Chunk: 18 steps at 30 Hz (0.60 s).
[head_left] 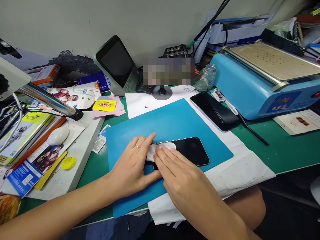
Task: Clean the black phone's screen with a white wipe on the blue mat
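Note:
A smartphone (191, 151) with a dark screen lies flat on the blue mat (150, 123). My left hand (131, 163), a ring on one finger, grips the phone's left end between thumb and fingers. With its fingers pressed together, my right hand (183, 176) holds a folded white wipe (170, 146) down against the screen. The wipe covers the left part of the phone, and my hands hide some of its near edge. Another smartphone (216, 111) rests beyond the mat's right side, apart from both hands.
A blue heating-plate machine (240, 93) stands at the back right, near a glass jar (207, 76). A speaker with a screen (117, 63) leans at the back. On the left are a lamp post (52, 96), boxes (27, 130) and a yellow lid (68, 162). White paper (240, 163) lies under the mat.

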Motion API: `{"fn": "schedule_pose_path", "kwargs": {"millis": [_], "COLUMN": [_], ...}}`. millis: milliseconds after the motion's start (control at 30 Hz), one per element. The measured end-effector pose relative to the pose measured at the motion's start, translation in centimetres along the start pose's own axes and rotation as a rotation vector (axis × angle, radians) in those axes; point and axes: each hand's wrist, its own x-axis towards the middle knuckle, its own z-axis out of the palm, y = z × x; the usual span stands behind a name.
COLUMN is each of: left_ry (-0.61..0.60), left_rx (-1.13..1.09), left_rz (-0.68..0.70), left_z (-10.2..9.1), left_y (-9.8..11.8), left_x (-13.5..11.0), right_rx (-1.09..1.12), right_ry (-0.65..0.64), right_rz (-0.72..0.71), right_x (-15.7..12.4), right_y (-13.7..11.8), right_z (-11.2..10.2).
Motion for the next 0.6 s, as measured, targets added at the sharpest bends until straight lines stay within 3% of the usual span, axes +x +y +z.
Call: {"fn": "schedule_pose_path", "kwargs": {"millis": [100, 267, 367, 467, 600], "left_ry": [-0.007, -0.037, -0.048, -0.023, 0.026], "left_rx": [-0.003, 0.019, 0.015, -0.001, 0.000], "left_rz": [-0.002, -0.043, -0.047, -0.034, -0.003], "left_z": [-0.1, -0.4, -0.6, -0.5, -0.2], "left_y": [0.0, 0.2, 0.4, 0.3, 0.2], "left_x": [0.0, 0.1, 0.3, 0.3, 0.1], "right_rx": [0.041, -0.006, -0.035, -0.050, -0.015], "right_ry": [-0.021, -0.006, 0.004, -0.020, -0.058], "right_rz": [0.036, 0.094, 0.052, -0.010, -0.071], "right_x": [-0.5, -2.9, -3.5, -1.9, 1.2], "right_y": [0.6, 4.8, 6.5, 5.7, 2.5], "right_z": [-0.2, -1.6, -2.2, -2.0, -1.1]}}
